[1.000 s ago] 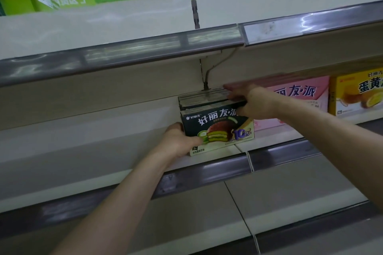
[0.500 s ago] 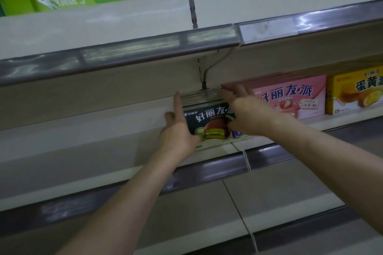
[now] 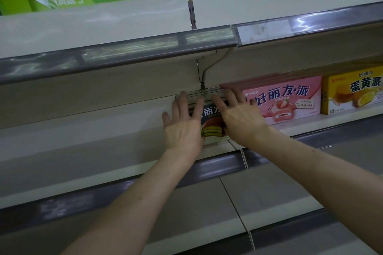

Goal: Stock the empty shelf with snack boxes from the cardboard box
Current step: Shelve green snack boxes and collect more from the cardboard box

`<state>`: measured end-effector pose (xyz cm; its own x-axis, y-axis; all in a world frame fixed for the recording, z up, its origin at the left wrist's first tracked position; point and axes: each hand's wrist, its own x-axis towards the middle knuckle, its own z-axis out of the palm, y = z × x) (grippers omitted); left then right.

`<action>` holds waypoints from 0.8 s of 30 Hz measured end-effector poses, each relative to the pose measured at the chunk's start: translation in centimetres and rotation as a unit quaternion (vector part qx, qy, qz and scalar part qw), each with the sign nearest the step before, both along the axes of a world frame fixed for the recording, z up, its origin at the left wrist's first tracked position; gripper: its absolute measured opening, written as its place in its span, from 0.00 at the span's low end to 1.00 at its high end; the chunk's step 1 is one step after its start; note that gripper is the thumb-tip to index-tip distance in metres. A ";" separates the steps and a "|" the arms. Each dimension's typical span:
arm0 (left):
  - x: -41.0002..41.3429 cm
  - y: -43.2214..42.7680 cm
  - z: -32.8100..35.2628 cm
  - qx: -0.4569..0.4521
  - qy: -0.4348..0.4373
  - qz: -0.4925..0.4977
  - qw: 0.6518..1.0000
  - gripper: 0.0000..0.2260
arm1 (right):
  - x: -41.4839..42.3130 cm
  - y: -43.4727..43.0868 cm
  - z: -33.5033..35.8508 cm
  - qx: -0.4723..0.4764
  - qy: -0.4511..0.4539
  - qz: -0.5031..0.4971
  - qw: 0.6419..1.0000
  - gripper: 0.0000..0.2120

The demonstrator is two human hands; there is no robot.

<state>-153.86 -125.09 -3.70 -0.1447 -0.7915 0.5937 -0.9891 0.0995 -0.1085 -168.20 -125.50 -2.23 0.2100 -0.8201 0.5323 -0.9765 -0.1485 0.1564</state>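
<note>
A dark green snack box (image 3: 211, 119) stands upright on the middle shelf (image 3: 103, 130), with more such boxes lined up behind it. My left hand (image 3: 183, 125) lies flat against its front face, fingers straight and spread. My right hand (image 3: 238, 118) presses the front beside it, fingers straight too. Both hands cover most of the box's face. The cardboard box is not in view.
Pink snack boxes (image 3: 290, 99) stand right of the green ones, and a yellow box (image 3: 354, 91) farther right. A shelf with a grey price rail (image 3: 124, 54) hangs overhead. Lower shelves (image 3: 269, 192) step out toward me. A cable (image 3: 209, 68) runs down the back panel.
The green box went back deeper on the shelf. Both hands let go of its sides and now lie flat on its front.
</note>
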 end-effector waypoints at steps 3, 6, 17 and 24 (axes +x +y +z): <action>-0.3 -0.3 -0.4 -0.021 -0.032 -0.010 0.999 0.44 | 0.5 0.2 -0.4 -0.009 -0.002 0.022 1.000 0.40; -0.4 -0.6 -0.3 -0.005 -0.029 -0.002 1.000 0.44 | 0.7 0.2 -0.1 0.020 -0.020 0.040 0.999 0.39; -0.9 3.5 1.6 -0.047 0.045 -0.156 0.986 0.17 | 1.0 7.5 0.7 0.017 0.017 -0.041 0.999 0.17; -1.6 8.3 -0.4 0.045 0.056 -0.334 0.940 0.13 | 1.4 15.5 -1.8 0.092 -0.002 -0.210 0.973 0.12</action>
